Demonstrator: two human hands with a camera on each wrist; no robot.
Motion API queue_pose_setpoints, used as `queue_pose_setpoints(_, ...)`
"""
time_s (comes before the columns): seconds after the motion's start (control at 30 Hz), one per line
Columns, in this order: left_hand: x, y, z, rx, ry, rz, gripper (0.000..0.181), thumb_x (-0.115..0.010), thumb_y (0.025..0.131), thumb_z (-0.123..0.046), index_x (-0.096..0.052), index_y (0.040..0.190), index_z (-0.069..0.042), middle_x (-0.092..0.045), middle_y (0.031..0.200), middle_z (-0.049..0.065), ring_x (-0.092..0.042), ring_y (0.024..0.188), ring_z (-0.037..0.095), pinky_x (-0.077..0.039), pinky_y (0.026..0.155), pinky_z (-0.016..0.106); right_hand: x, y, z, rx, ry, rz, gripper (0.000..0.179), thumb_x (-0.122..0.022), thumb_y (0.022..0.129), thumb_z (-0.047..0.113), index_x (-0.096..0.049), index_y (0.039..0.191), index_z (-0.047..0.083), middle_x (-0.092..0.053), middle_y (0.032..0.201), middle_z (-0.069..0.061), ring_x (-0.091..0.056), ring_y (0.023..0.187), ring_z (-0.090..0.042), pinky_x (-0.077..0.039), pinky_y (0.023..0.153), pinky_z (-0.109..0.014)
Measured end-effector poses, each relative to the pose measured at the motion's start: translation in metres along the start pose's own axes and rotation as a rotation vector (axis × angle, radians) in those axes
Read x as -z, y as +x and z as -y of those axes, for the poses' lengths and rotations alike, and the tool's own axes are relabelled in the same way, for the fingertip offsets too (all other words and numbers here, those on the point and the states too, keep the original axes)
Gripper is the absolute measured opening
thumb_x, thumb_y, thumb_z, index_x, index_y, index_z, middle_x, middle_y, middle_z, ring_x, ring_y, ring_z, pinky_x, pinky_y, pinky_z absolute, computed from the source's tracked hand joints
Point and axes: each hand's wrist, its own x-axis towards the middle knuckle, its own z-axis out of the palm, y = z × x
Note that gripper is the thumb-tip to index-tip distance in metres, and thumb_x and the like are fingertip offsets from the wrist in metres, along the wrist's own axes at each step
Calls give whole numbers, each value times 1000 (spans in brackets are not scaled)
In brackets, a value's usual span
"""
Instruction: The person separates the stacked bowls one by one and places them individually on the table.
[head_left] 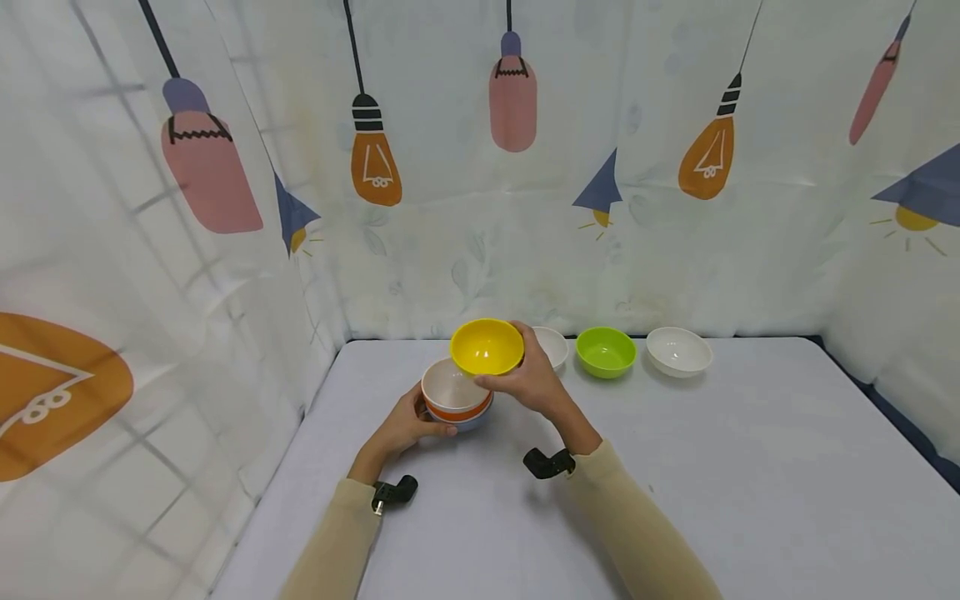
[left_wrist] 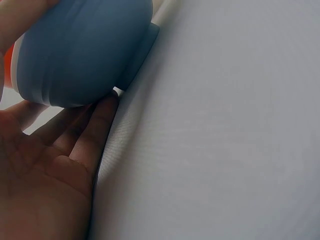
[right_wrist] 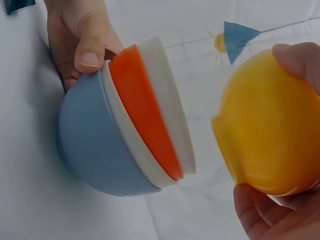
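Observation:
My left hand (head_left: 405, 427) grips a stack of nested bowls on the table, its thumb on the near side by the rim. Lowest in the stack is a blue bowl (right_wrist: 95, 140); out of it rise a thin white rim, an orange bowl (right_wrist: 142, 112) and a white bowl (right_wrist: 167, 105) on top. My right hand (head_left: 534, 377) holds a yellow bowl (head_left: 487, 348) between thumb and fingers. That bowl is held above the stack, its base apart from the top white bowl in the right wrist view. The blue bowl (left_wrist: 85, 55) fills the upper left of the left wrist view.
Along the table's back edge stand a white bowl (head_left: 553, 346) partly behind my right hand, a green bowl (head_left: 606, 353) and another white bowl (head_left: 678, 353). A white cloth covers the table (head_left: 750, 467). Curtains (head_left: 465, 250) printed with lamps hang behind and at the sides.

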Motion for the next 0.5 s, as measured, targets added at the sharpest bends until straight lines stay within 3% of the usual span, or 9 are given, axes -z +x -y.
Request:
queue_pose_setpoints(0.23,0,0,1,9,1,-9,106,-94,74,-18,-31,158,-15,-45,156,11,-47,143,34,-36,122,52,13,-3,0,-2,9,6,107,-91,76,24,-23,159,13,-45,150,-6,-53,133,-29,-50,112,-47)
queue_pose_setpoints(0.5,-1,1,3,-5,-18,-7,105,-94,74,-15,-31,158,-13,-45,156,13,-48,141,34,-39,120,51,33,-18,-5,-67,-37,-17,110,-92,76,26,-21,160,15,-42,153,-7,-50,135,-30,-50,112,-48)
